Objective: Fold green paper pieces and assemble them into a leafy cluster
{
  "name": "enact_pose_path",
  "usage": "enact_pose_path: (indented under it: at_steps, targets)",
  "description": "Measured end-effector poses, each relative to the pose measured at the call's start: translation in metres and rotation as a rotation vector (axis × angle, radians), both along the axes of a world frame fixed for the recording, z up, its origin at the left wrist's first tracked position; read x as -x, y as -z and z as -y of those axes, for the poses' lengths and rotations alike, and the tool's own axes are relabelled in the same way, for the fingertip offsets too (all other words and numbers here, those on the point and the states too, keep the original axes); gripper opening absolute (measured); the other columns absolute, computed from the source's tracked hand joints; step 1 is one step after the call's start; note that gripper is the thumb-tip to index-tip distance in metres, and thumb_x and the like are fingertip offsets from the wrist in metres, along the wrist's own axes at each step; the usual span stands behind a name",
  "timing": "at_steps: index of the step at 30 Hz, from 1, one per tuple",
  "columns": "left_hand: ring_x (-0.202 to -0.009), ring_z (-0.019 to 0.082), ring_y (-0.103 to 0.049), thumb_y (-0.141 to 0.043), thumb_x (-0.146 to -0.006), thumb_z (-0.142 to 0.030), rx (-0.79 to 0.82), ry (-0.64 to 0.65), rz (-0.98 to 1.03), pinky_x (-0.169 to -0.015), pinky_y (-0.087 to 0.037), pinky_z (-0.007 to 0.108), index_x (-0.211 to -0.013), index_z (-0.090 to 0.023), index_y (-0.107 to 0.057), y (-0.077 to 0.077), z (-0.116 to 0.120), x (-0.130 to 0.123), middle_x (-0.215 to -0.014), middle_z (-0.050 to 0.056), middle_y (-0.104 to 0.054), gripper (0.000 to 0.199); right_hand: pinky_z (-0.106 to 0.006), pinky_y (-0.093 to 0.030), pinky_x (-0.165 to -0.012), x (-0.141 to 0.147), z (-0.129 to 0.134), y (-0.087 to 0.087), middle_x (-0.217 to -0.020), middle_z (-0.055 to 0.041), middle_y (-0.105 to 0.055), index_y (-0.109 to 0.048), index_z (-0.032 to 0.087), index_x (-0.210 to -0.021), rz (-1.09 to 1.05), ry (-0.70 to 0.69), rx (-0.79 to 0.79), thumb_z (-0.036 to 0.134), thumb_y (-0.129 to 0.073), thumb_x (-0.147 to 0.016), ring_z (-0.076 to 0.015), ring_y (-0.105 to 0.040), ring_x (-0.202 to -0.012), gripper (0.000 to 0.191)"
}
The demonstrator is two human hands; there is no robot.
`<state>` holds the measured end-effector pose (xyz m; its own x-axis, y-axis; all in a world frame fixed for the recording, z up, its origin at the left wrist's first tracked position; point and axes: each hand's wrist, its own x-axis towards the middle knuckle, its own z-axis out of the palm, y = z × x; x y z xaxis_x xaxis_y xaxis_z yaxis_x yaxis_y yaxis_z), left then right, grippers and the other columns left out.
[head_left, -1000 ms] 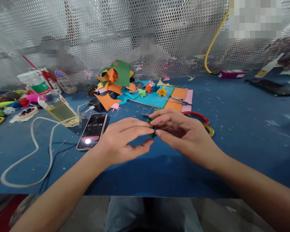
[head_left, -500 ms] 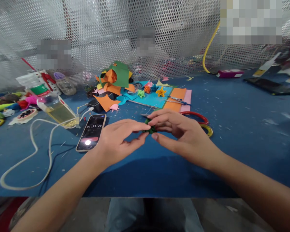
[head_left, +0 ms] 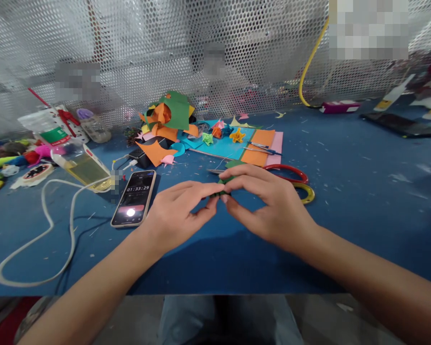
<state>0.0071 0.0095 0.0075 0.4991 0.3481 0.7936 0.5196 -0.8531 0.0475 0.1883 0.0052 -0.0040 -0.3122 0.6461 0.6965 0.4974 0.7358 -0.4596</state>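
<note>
Between my hands, above the table's near middle, is a small piece of folded dark green paper (head_left: 216, 194), mostly covered by the fingers. My left hand (head_left: 177, 211) pinches its left side between thumb and fingers. From the right, my right hand (head_left: 269, 203) presses on it with thumb and fingertips. Scissors with a red and a yellow handle loop (head_left: 290, 171) lie behind my right hand, their blade tip showing left of the fingers. A flat scrap of green paper (head_left: 234, 164) rests just beyond the hand.
Small paper flowers (head_left: 237, 135) sit on blue sheets behind the hands, a compass (head_left: 264, 147) beside them. Paper scraps (head_left: 177, 110) are heaped left of these. A phone (head_left: 134, 199) showing a timer, a glue bottle (head_left: 88, 170) and a white cable (head_left: 48, 215) lie left.
The fingers of my right hand have shifted on the green paper and curl closer around it. My left hand keeps its pinch. The view has tilted slightly.
</note>
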Motion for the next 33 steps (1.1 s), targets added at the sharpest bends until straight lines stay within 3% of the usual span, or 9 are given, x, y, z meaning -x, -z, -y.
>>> enact_pose_path:
  at_steps: [7,13,19,26,30,33]
  targets:
    - [-0.068,0.011,-0.066,-0.063,-0.073,-0.009,0.127,-0.05,0.039,-0.068,-0.056,0.02,-0.097,-0.016,-0.06,0.005,0.0,-0.003,-0.08,0.002,-0.07,0.026,-0.032,-0.05,-0.071,0.001,-0.003,-0.003,-0.087,-0.0044,-0.062,-0.059,0.02,-0.076,0.046,-0.005,-0.069,0.013,-0.055,-0.08,-0.0163,-0.061,-0.08,0.009]
    - [-0.063,0.01,-0.065,-0.064,-0.07,-0.007,0.327,-0.048,0.089,-0.061,-0.055,0.018,-0.093,-0.019,-0.06,0.001,0.003,-0.004,-0.077,-0.002,-0.069,0.027,-0.035,-0.047,-0.072,0.0,-0.003,-0.003,-0.086,-0.0035,-0.063,-0.059,0.021,-0.077,0.061,0.015,-0.069,0.014,-0.059,-0.076,-0.0177,-0.061,-0.082,0.007]
    - [-0.064,0.009,-0.065,-0.065,-0.07,-0.005,0.32,-0.007,0.115,-0.06,-0.055,0.015,-0.097,-0.019,-0.059,-0.001,0.007,-0.003,-0.079,-0.003,-0.07,0.031,-0.038,-0.044,-0.074,-0.001,-0.001,-0.004,-0.087,-0.0024,-0.063,-0.058,0.022,-0.077,0.081,0.012,-0.082,0.014,-0.06,-0.076,-0.0185,-0.061,-0.082,0.008]
    - [-0.064,0.009,-0.064,-0.067,-0.071,-0.011,0.264,0.004,0.179,-0.063,-0.056,0.018,-0.087,-0.017,-0.063,0.004,-0.001,-0.001,-0.075,-0.001,-0.069,0.018,-0.039,-0.045,-0.075,-0.003,-0.003,-0.006,-0.088,-0.0038,-0.062,-0.059,0.024,-0.082,0.066,0.026,-0.086,0.021,-0.062,-0.077,-0.0199,-0.061,-0.084,0.007]
    - [-0.069,0.01,-0.065,-0.067,-0.073,-0.014,0.265,0.031,0.29,-0.061,-0.057,0.018,-0.092,-0.018,-0.063,0.006,-0.004,0.002,-0.082,0.0,-0.069,0.019,-0.045,-0.044,-0.087,-0.006,-0.006,-0.007,-0.105,-0.0088,-0.057,-0.056,0.024,-0.103,0.073,-0.022,-0.099,0.029,-0.071,-0.07,-0.0251,-0.055,-0.102,0.037]
    - [-0.072,0.011,-0.066,-0.067,-0.074,-0.013,0.302,0.068,0.353,-0.059,-0.058,0.018,-0.093,-0.019,-0.063,0.006,-0.005,0.003,-0.082,0.0,-0.069,0.021,-0.046,-0.043,-0.091,-0.007,-0.009,-0.007,-0.11,-0.0091,-0.056,-0.055,0.025,-0.107,0.065,-0.051,-0.142,0.021,-0.068,-0.073,-0.0248,-0.054,-0.106,0.037]
